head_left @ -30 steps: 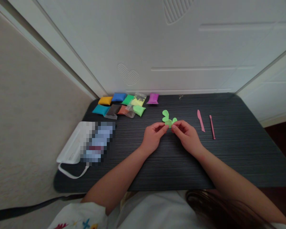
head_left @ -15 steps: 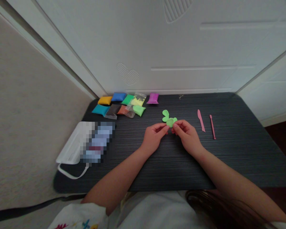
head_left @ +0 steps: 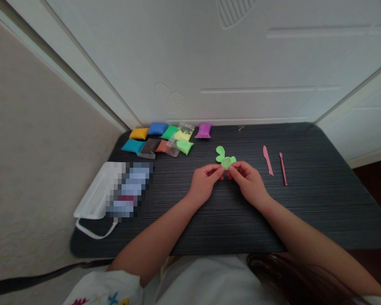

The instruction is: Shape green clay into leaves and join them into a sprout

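Between my two hands is a light green piece of modelling clay (head_left: pixel 226 162), roundish and slightly hollowed in the middle. My left hand (head_left: pixel 205 183) pinches its lower left edge between thumb and fingers. On its lower right edge, the thumb and fingers of my right hand (head_left: pixel 249 183) are closed. Just beyond lie more light green clay pieces (head_left: pixel 220 151), rounded like petals; whether they join the held piece I cannot tell. Another small green lobe shows above my right fingertips.
Several coloured clay packets (head_left: pixel 158 128) lie at the back left, with a purple packet (head_left: pixel 204 131) beside them. A pink plastic knife (head_left: pixel 267 160) and a thin pink tool (head_left: pixel 283 169) are on the right. At left are a white power bank-like slab (head_left: pixel 97 190) with a cable and a blurred-out phone-like object (head_left: pixel 131 190).
My right fingers have shifted slightly down and left along the edge of the green clay. My left hand is almost where it was.
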Motion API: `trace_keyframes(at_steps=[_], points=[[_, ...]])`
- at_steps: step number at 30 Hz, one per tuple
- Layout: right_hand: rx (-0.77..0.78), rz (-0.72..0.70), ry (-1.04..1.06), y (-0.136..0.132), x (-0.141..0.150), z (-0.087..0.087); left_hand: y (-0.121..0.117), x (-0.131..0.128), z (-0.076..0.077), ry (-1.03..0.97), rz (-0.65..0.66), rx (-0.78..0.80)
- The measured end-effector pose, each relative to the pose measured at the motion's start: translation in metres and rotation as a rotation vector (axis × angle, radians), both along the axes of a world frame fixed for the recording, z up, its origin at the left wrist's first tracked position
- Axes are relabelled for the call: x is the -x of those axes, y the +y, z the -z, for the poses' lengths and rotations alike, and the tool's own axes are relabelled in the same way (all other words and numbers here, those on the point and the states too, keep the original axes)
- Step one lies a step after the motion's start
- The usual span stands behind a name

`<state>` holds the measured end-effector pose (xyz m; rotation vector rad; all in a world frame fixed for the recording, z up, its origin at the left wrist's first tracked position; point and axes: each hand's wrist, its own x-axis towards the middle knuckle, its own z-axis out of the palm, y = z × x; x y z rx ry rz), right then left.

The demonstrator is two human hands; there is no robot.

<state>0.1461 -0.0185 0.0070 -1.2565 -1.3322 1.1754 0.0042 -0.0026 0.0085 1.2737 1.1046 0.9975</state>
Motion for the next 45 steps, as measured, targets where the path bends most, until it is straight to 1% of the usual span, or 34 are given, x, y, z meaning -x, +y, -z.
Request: trace_keyframes(at_steps=[3, 5, 10, 17, 25, 30, 34, 39, 45], points=[[0.012, 0.002, 0.016, 0.000, 0.000, 0.000, 0.001, 0.000, 0.000, -0.011, 0.046, 0.010], [0.015, 0.000, 0.020, 0.000, 0.000, -0.001, 0.001, 0.001, -0.001, -0.021, 0.049, 0.014], [0.004, -0.003, -0.006, 0.000, -0.001, -0.004, 0.004, 0.005, -0.002, -0.036, -0.040, -0.011], [0.017, 0.007, 0.008, 0.000, 0.000, -0.004, 0.003, 0.003, -0.001, -0.052, -0.059, 0.007], [0.029, 0.008, 0.011, 0.000, 0.001, -0.004, 0.002, -0.001, 0.006, -0.212, -0.079, 0.111], [0.032, 0.020, 0.050, 0.000, 0.001, -0.003, 0.003, -0.002, 0.008, -0.312, -0.072, 0.127], [0.028, 0.032, 0.065, 0.000, 0.001, -0.004, 0.002, -0.002, 0.008, -0.291, -0.043, 0.122], [0.040, 0.018, 0.049, 0.000, 0.000, -0.004, 0.003, -0.001, 0.008, -0.271, -0.064, 0.105], [0.052, -0.014, 0.078, 0.001, 0.000, -0.001, 0.003, -0.002, 0.011, -0.326, -0.073, 0.161]])
